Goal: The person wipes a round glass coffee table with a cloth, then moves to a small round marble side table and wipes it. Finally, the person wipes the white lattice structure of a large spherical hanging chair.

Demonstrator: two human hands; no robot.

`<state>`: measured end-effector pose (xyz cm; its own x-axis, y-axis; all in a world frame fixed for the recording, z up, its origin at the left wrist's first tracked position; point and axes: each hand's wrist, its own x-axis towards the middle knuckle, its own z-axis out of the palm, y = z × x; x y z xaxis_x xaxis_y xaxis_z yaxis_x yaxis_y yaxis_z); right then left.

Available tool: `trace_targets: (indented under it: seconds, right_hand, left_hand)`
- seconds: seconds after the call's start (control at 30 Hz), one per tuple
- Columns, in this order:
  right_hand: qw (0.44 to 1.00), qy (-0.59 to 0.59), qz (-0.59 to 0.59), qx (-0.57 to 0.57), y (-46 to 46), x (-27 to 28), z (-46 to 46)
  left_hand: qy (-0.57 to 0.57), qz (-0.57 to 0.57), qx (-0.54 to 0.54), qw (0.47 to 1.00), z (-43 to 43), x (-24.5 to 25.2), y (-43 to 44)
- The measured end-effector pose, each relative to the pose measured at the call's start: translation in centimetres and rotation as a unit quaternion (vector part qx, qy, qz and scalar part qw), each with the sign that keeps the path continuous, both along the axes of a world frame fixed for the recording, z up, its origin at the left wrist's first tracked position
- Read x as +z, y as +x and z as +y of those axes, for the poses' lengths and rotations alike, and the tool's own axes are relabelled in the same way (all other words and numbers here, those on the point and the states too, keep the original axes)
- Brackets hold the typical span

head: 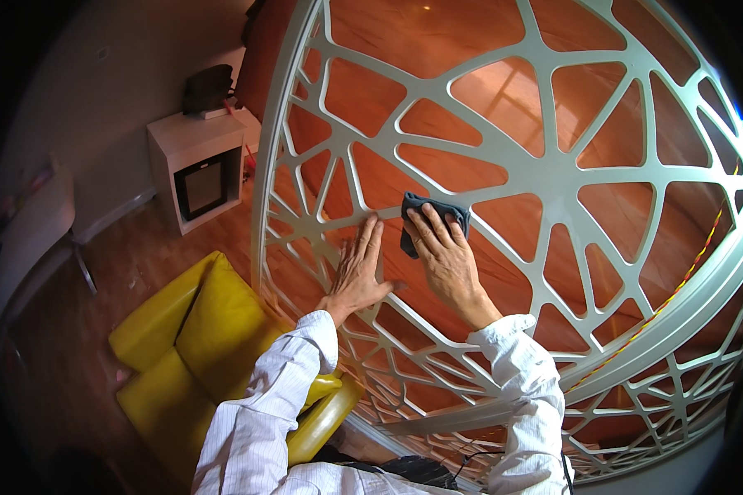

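A white openwork lattice panel [554,179] with irregular rounded cut-outs stands before me. My right hand [447,266] presses a folded dark grey-blue cloth [410,244] against one of its bars, fingers spread over the cloth. To its left, my left hand [362,269] lies against the lattice with its fingers upward and thumb out to the side, holding nothing. Orange-brown fabric [371,96] shows through the cut-outs behind the panel.
A yellow armchair [223,322] stands at lower left on the wood floor [213,234]. Beyond it is a white cabinet [176,139] with a dark object [207,90] on top. A red-and-yellow twisted cord [681,284] runs along the panel's right side. A white table [34,229] stands far left.
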<state>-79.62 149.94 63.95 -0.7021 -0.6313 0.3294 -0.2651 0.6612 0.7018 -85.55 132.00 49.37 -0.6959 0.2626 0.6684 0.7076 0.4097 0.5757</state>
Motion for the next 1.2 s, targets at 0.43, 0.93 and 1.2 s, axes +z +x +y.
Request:
trace_targets:
  seconds: [0.43, 0.93, 1.2]
  right_hand:
    - [0.999, 0.031, -0.027, -0.025, -0.5, -1.2, -1.2]
    - [0.997, -0.038, -0.061, 0.021, -2.4, -5.9, -1.4]
    - [0.992, -0.050, -0.105, 0.037, -2.2, -8.8, -0.8]
  left_hand:
    - [-0.089, 0.075, 0.049, 0.992, -1.4, -1.7, -1.0]
    - [-0.138, 0.025, 0.086, 0.986, -1.5, -2.6, -1.7]
    - [-0.141, 0.026, 0.097, 0.985, -2.7, -2.1, -1.6]
